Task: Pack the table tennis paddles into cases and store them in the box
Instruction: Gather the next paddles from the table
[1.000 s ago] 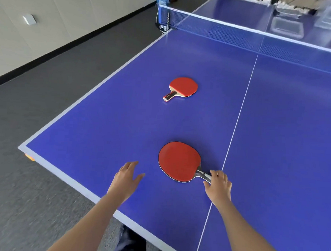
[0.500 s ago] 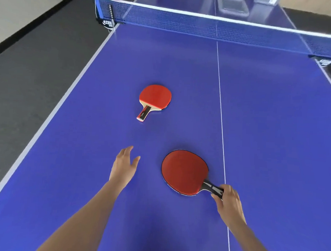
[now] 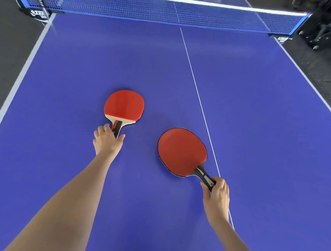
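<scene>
Two red table tennis paddles lie on the blue table. The smaller paddle, with a pale wooden neck and a short red-and-black handle, lies left of centre. My left hand grips the end of its handle, fingers on one side and thumb on the other. The larger paddle, with a black handle, lies just left of the white centre line. My right hand grips that handle at its end. No case or box is in view.
The blue net spans the table's far end, with its posts at both sides. Dark carpet borders the table on the left. A black wheeled object stands beyond the far right corner.
My left hand reached forward from open above the table and took hold of the smaller paddle's handle. My right hand kept its grip on the larger paddle. The view shifted forward toward the net.
</scene>
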Tool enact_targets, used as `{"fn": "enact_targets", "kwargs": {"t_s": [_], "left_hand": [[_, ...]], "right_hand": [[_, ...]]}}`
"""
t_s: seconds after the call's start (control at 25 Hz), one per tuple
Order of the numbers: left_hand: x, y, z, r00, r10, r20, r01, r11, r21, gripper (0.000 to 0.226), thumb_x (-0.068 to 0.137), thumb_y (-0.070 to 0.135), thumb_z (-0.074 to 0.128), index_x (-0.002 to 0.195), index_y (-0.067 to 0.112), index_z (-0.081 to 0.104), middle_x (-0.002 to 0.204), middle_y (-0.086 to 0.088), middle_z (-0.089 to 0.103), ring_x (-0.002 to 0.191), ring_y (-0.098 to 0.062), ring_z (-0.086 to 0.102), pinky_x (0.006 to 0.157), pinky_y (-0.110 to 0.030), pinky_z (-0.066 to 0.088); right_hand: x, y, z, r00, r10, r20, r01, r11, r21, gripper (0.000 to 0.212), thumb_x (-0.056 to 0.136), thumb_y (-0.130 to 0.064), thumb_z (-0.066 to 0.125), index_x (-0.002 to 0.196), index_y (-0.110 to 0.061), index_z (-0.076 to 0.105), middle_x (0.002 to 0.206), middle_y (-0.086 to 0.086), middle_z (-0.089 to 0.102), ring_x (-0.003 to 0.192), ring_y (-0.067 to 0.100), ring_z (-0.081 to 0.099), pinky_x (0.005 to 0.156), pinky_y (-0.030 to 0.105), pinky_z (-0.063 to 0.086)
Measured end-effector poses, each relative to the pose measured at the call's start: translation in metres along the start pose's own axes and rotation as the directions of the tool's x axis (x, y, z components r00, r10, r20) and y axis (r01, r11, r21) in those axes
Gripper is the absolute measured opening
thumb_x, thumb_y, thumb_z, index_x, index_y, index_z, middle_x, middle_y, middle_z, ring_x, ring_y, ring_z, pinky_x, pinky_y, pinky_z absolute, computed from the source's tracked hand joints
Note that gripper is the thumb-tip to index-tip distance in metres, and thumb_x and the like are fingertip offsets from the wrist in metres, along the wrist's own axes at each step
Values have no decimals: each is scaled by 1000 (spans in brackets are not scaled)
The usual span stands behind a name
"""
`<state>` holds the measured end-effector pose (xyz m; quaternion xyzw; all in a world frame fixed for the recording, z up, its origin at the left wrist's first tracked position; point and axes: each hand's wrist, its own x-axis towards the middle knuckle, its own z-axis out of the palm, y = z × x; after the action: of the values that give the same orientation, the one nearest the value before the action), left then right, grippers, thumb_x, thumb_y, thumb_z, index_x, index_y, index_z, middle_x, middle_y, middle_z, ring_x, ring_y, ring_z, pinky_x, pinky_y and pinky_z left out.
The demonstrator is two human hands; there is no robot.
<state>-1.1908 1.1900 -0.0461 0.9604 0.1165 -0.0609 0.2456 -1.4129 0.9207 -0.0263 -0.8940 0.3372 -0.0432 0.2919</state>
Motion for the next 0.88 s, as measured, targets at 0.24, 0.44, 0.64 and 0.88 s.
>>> {"fn": "enact_targets", "kwargs": {"t_s": [0.24, 0.44, 0.64, 0.88], "left_hand": [[29, 8, 7, 993, -88, 75, 95, 990, -99, 27, 76, 23, 67, 89, 3, 53, 92, -15, 60, 84, -35, 59, 57, -35, 45], [8, 12, -2, 986, -83, 143, 110, 975, -193, 27, 77, 28, 65, 84, 6, 52, 77, -15, 64, 72, -35, 64, 54, -39, 53], [-96, 6, 5, 976, -150, 159, 209, 852, -480, 21, 73, 21, 62, 77, 9, 46, 65, -10, 55, 53, -27, 53, 47, -34, 47], [-260, -1, 16, 941, -280, 190, 338, 759, -557, 19, 77, 16, 64, 77, 17, 45, 59, -4, 51, 48, -22, 49, 39, -26, 39]], "right_hand": [[3, 0, 17, 992, 68, -108, -56, 993, 106, 21, 90, -19, 63, 100, -7, 50, 86, -1, 51, 81, 21, 46, 72, 36, 41], [-4, 1, 14, 984, 122, -131, -97, 979, 181, 19, 90, -18, 62, 98, -8, 49, 83, -1, 51, 79, 25, 48, 72, 38, 41], [-33, 8, -2, 977, 196, -86, -165, 945, 281, 20, 91, -23, 60, 98, -8, 48, 80, 0, 51, 75, 28, 51, 68, 39, 44], [-101, 37, -23, 959, 283, -24, -254, 894, 369, 18, 91, -21, 61, 95, -10, 47, 83, 2, 52, 78, 29, 52, 68, 39, 44]]}}
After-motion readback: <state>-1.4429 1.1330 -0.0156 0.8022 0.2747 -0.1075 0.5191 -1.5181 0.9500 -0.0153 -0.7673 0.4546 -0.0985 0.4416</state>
